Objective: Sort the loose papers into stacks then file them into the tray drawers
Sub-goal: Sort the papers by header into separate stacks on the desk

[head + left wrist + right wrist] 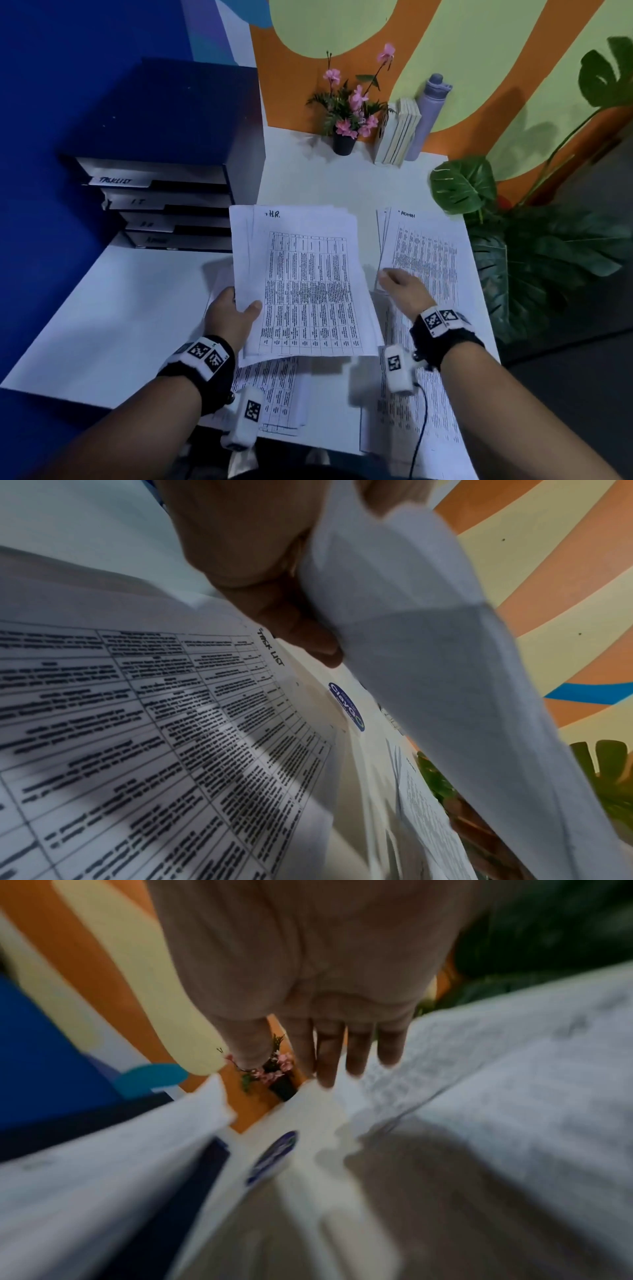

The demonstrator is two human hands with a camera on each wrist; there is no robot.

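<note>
Orange and pale green curves cover the wall behind a white surface (102,325). At 10 o'clock stands a dark blue tray drawer unit (164,164) with four labelled drawers. Toward 12 o'clock, against the wall, are a small pot of pink flowers (346,113), a few upright books (397,133) and a grey bottle (426,113); large green leaves (534,246) spread at 3 o'clock.

The left hand (236,315) grips a stack of papers (301,281) marked "H.R." by its lower left edge, thumb on top and fingers underneath, holding it raised above the surface near the centre. In the left wrist view the curled fingers (291,620) clamp the sheets from below.

The right hand (404,287) is empty, fingers straight and together, over the near left corner of the stack marked "ADMIN" (428,260), which lies flat at 2 o'clock; whether it touches the paper I cannot tell. More printed sheets (277,394) lie on the surface at 6 o'clock under the raised stack, and another pile (411,411) lies at 5 o'clock beneath the right forearm.
</note>
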